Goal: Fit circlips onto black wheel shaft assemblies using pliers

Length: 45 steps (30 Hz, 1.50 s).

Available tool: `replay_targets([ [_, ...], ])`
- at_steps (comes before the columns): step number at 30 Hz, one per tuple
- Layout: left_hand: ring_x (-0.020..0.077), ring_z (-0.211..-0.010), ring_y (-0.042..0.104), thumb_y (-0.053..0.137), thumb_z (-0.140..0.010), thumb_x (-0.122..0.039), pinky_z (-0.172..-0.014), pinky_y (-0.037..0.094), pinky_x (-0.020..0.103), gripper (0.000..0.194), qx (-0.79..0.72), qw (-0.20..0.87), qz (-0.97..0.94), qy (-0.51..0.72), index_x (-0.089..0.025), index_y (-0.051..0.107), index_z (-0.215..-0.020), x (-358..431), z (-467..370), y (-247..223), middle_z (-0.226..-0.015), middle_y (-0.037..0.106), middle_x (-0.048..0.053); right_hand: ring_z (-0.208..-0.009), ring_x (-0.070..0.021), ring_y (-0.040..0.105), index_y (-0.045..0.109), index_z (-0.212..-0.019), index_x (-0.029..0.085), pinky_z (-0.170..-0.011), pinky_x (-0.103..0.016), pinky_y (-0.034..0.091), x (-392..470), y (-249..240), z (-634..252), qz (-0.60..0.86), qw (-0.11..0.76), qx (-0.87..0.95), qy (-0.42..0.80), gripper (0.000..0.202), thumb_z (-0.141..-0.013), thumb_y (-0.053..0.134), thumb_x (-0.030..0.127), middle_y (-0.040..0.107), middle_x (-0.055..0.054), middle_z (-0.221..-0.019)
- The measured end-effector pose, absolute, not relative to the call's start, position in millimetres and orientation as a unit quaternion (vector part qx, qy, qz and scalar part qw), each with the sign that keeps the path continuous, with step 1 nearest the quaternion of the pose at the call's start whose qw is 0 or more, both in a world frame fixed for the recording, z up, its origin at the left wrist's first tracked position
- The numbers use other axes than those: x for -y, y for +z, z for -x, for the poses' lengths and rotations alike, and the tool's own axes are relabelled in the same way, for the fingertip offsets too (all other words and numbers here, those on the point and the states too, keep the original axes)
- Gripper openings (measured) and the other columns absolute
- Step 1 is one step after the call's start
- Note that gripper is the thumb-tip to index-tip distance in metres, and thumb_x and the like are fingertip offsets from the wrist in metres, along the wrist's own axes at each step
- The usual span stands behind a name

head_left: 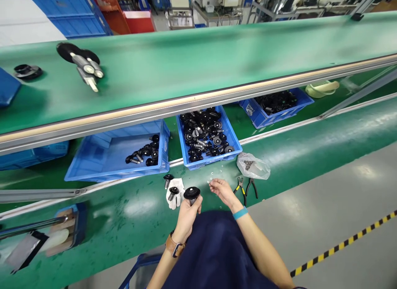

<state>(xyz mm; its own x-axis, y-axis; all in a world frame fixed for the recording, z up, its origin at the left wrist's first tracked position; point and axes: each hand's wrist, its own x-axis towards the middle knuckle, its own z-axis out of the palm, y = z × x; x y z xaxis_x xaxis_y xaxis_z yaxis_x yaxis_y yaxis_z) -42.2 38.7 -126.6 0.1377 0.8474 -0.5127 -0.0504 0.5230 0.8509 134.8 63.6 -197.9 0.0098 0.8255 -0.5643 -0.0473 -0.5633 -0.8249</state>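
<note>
My left hand [188,214] is wrapped round the grey shaft of a black disc-topped part [192,193], held upright with the disc on top. To its right, my right hand [221,189] has thumb and fingertips pinched together close over the green bench. Small pale rings [212,173] lie scattered by those fingertips; whether one is between them I cannot make out. A white glove [176,193] lies left of my left hand, with a similar part [173,191] on it and another disc-topped part [168,179] beside it.
Yellow-and-black pliers [240,186] and black-handled pliers [251,187] lie right of my right hand, near a plastic bag [253,167] of small pieces. Blue bins [204,162] of black parts stand beneath a raised green belt [186,61]. A tool with a metal rod [37,227] sits far left.
</note>
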Motion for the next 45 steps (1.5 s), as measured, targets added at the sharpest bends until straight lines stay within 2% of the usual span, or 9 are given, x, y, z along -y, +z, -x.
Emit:
replay_targets([
  [3, 0.0091, -0.051, 0.041, 0.077, -0.08, -0.06, -0.052, 0.036, 0.023, 0.049, -0.551, 0.673, -0.364, 0.334, -0.017, 0.058, -0.065, -41, 38, -122, -0.053, 0.048, -0.004, -0.074, -0.0142, 0.064, 0.067, -0.093, 0.016, -0.073, -0.031, 0.055, -48, -163, -133, 0.549, 0.401, 0.292, 0.673, 0.039, -0.087, 0.075, 0.053, 0.068, -0.002, -0.083],
  [6, 0.0084, -0.05, 0.039, 0.077, -0.078, -0.063, -0.049, 0.033, 0.022, 0.052, -0.545, 0.682, -0.365, 0.325, -0.017, 0.057, -0.064, -43, 35, -114, -0.052, 0.046, -0.005, -0.067, -0.0131, 0.06, 0.07, -0.086, 0.017, -0.068, -0.028, 0.05, -38, -133, -132, 0.51, 0.422, 0.284, 0.693, 0.039, -0.076, 0.084, 0.051, 0.066, 0.0, -0.072],
  [14, 0.008, -0.048, 0.039, 0.076, -0.077, -0.067, -0.049, 0.031, 0.023, 0.057, -0.527, 0.705, -0.38, 0.287, -0.018, 0.052, -0.058, -45, 37, -104, -0.05, 0.046, -0.004, -0.062, -0.0121, 0.058, 0.074, -0.082, 0.016, -0.063, -0.027, 0.046, -34, -108, -134, 0.511, 0.413, 0.307, 0.688, 0.026, -0.074, 0.084, 0.038, 0.067, 0.001, -0.068],
  [20, 0.0068, -0.045, 0.037, 0.077, -0.075, -0.068, -0.047, 0.029, 0.023, 0.06, -0.536, 0.7, -0.398, 0.253, -0.018, 0.051, -0.056, -44, 41, -106, -0.047, 0.045, -0.004, -0.061, -0.0121, 0.06, 0.071, -0.084, 0.017, -0.062, -0.028, 0.048, -30, -111, -133, 0.522, 0.405, 0.31, 0.683, 0.03, -0.072, 0.086, 0.04, 0.067, 0.002, -0.069],
  [30, 0.0052, -0.046, 0.036, 0.088, -0.07, -0.053, -0.045, 0.031, 0.019, 0.046, -0.506, 0.764, -0.247, 0.314, -0.016, 0.061, -0.077, -40, 34, -94, -0.054, 0.043, -0.009, -0.071, -0.0155, 0.066, 0.069, -0.099, 0.017, -0.069, -0.031, 0.054, -24, -97, -133, 0.524, 0.407, 0.33, 0.671, 0.044, -0.083, 0.074, 0.057, 0.072, -0.003, -0.081],
  [34, 0.0054, -0.047, 0.037, 0.088, -0.07, -0.053, -0.045, 0.032, 0.019, 0.047, -0.506, 0.76, -0.25, 0.322, -0.016, 0.061, -0.075, -39, 34, -94, -0.054, 0.043, -0.008, -0.066, -0.0147, 0.064, 0.068, -0.092, 0.018, -0.065, -0.029, 0.054, -22, -95, -129, 0.534, 0.388, 0.37, 0.653, 0.036, -0.085, 0.073, 0.052, 0.069, -0.002, -0.076],
  [38, 0.006, -0.047, 0.037, 0.087, -0.069, -0.057, -0.045, 0.032, 0.02, 0.049, -0.513, 0.748, -0.275, 0.319, -0.016, 0.061, -0.073, -39, 34, -95, -0.052, 0.044, -0.008, -0.062, -0.0139, 0.06, 0.065, -0.085, 0.019, -0.06, -0.027, 0.051, -20, -96, -123, 0.563, 0.387, 0.426, 0.594, 0.021, -0.09, 0.065, 0.04, 0.065, 0.0, -0.071],
  [42, 0.0056, -0.047, 0.037, 0.084, -0.07, -0.064, -0.044, 0.03, 0.019, 0.056, -0.534, 0.734, -0.302, 0.29, -0.017, 0.054, -0.063, -39, 34, -98, -0.051, 0.045, -0.006, -0.073, -0.0167, 0.059, 0.066, -0.084, 0.021, -0.073, -0.032, 0.051, -16, -97, -125, 0.587, 0.397, 0.511, 0.488, 0.012, -0.091, 0.061, 0.03, 0.066, -0.003, -0.079],
  [45, 0.0049, -0.047, 0.036, 0.085, -0.069, -0.063, -0.044, 0.028, 0.019, 0.056, -0.526, 0.752, -0.285, 0.276, -0.017, 0.052, -0.064, -39, 35, -98, -0.053, 0.044, -0.007, -0.082, -0.0198, 0.061, 0.069, -0.086, 0.023, -0.083, -0.037, 0.051, -12, -100, -128, 0.564, 0.388, 0.579, 0.443, 0.013, -0.092, 0.06, 0.03, 0.069, -0.006, -0.086],
])
